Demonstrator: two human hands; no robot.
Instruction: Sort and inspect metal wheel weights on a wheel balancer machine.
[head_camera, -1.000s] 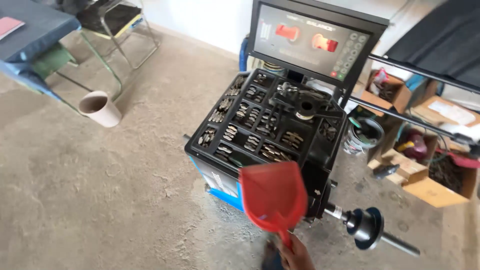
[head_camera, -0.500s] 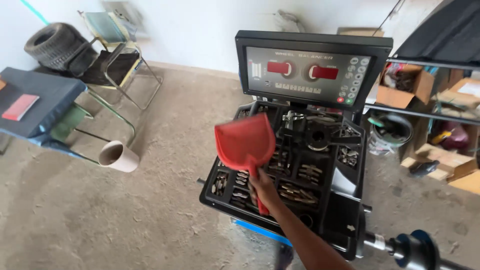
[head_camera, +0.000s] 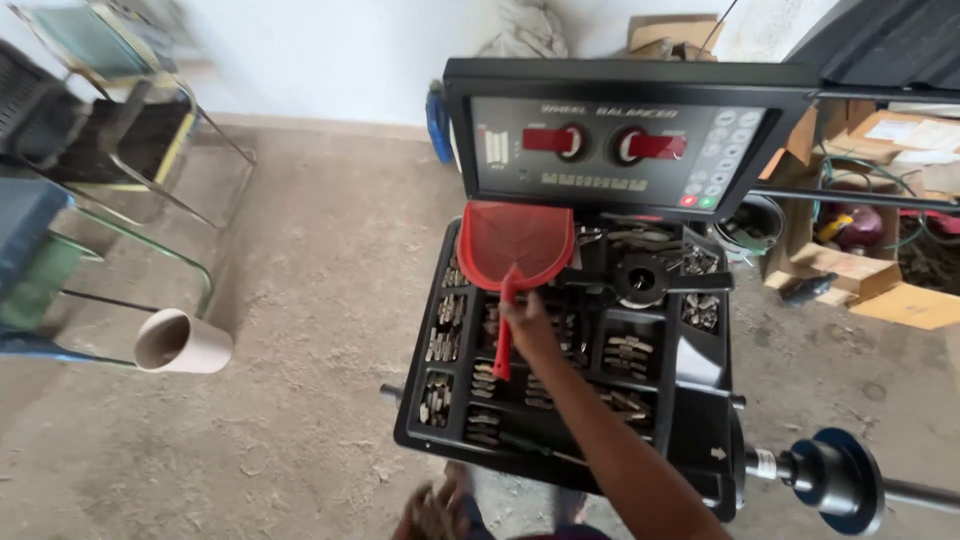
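— What stands at the far left?

— Metal-framed chairs, blurred, against the white wall; below them a pale cylindrical tube lies on its side on the concrete floor, well apart from the machine.

— And the hands?

— The left hand shows only at the bottom edge, blurred; whether it is open or closed I cannot tell, and nothing shows in it. The right hand reaches up over the machine's black tray, its fingers wrapped around the handle of a red dustpan.

— Where is the dustpan?

— Above the upper left part of the tray, scoop end up and just under the control panel, handle pointing down towards the person; I cannot tell whether it touches the tray.

— What is in the tray?

— Compartments of small metal weights; a dark round cone piece sits to the right of the scoop.

— Farther right?

— A shaft with a dark blue hub juts from the machine's side; cardboard boxes lie on the floor beyond.
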